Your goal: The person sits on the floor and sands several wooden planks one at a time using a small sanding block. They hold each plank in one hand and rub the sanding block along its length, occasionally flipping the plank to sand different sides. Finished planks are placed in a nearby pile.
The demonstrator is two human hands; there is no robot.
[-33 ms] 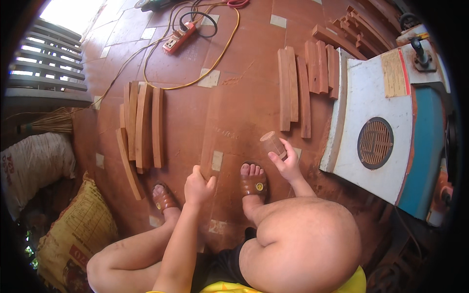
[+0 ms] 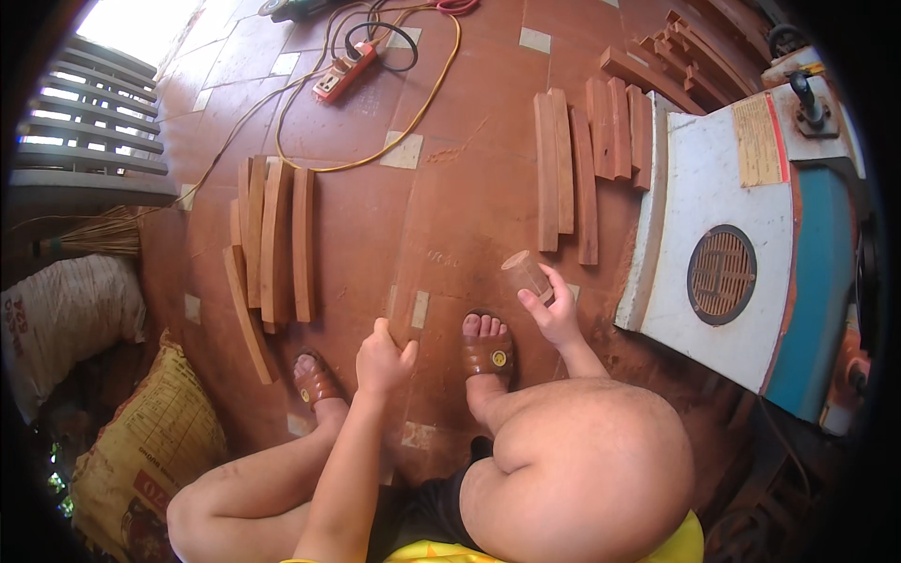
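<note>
Seemingly a holding step: brown cylinder (image 2: pixel 523 272), material unclear, is gripped mid-frame by curled right hand (image 2: pixel 554 312), steadiness likely needed next; left hand (image 2: pixel 382 359) half-curled, contents untellable.

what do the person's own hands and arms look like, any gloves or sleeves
The left hand and right hand are both bare, without gloves. No sleeves cover the visible forearms, and I see no watch or bracelet. Yellow clothing shows at the lower edge.
</note>
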